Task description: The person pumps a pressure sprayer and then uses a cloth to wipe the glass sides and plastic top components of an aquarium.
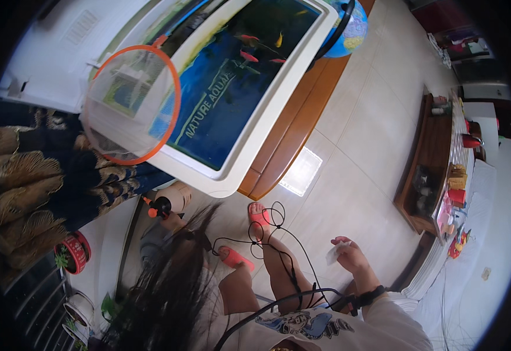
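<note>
My right hand (353, 256) is over the floor at the right, its fingers closed on a crumpled white tissue (336, 253). My left hand (174, 222) appears to be beside a pressure sprayer (175, 195) with a black head and orange nozzle. Dark hair (167, 272) hides most of that arm, and whether the hand grips the sprayer is unclear. A white-rimmed fish tank (233, 177) stands ahead, with several red and yellow fish in blue-looking water. An orange-rimmed fish net (133, 105) rests across the tank's near left end, apart from both hands.
Under the tank is a brown wooden stand (297, 114), with a globe (355, 30) behind. Black cables (297, 263) loop before my legs. A patterned curtain (58, 175) and a red plant pot (76, 252) are at left. A wooden coffee table (418, 175) stands right on the tiled floor (356, 175).
</note>
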Demonstrator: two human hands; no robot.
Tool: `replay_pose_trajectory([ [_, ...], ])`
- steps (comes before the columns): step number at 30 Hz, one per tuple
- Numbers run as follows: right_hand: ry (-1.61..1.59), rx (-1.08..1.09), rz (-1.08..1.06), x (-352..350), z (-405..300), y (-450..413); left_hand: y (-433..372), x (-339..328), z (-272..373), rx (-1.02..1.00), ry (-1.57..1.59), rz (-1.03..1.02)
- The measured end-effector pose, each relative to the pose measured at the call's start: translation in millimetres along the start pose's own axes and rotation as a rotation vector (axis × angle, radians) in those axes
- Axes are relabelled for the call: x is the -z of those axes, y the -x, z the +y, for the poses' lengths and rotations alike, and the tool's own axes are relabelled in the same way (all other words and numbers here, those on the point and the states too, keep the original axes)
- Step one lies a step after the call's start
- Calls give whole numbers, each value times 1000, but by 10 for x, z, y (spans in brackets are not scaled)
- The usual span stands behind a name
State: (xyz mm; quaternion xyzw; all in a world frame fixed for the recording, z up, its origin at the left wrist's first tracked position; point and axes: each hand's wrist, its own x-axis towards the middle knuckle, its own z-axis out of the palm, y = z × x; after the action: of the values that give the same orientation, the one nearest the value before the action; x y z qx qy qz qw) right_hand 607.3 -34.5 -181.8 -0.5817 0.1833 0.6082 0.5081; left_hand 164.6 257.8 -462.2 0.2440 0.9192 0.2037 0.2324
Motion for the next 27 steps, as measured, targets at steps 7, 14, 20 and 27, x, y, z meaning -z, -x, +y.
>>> replay_pose_trajectory([
  [7, 72, -44, 66, -428, 19, 72, -66, 79, -128, -27, -148, -91],
  [14, 159, 151, 109, -194, 263, -9, -274, -54, -525, -146, -244, -455],
  [20, -20, 263, 147, -380, 233, 169, -426, 374, -205, 380, 777, -912],
  [27, -90, 161, 30, -505, 108, -82, 1322, 751, 1137, 234, 351, -813],
])
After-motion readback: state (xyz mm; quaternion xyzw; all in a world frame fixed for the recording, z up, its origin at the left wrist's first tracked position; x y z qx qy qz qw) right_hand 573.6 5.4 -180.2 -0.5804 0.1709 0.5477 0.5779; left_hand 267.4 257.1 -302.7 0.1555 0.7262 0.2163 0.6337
